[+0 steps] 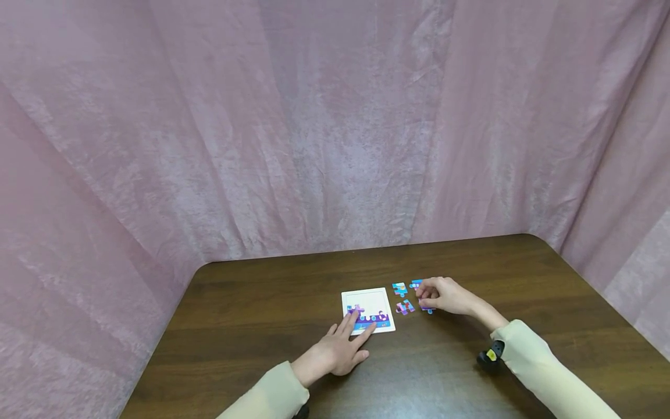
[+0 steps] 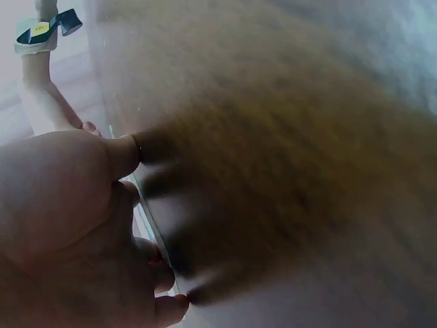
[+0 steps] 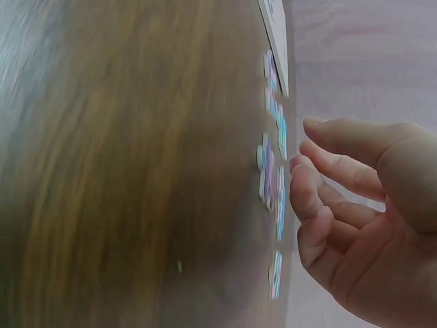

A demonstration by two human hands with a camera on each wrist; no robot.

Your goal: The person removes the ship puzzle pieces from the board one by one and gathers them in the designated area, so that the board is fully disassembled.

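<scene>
A white-framed jigsaw board (image 1: 377,299) lies on the table, its lower part filled with purple and blue picture pieces. My left hand (image 1: 342,349) rests on the lower edge of the board with its fingers spread, partly covering the fitted pieces. To the right of the board, my right hand (image 1: 445,295) hovers just over the loose pieces, fingers softly bent. Nothing shows between its thumb and fingers in the right wrist view. Below its fingertips lies a purple and blue puzzle piece (image 3: 266,171). Another piece (image 1: 416,284) is partly hidden behind the fingers.
More loose pieces lie between the board and the right hand, among them a blue and orange one (image 1: 400,289) and a purple and red one (image 1: 405,307). The brown wooden table (image 1: 262,308) reaches back to a pink curtain (image 1: 335,145).
</scene>
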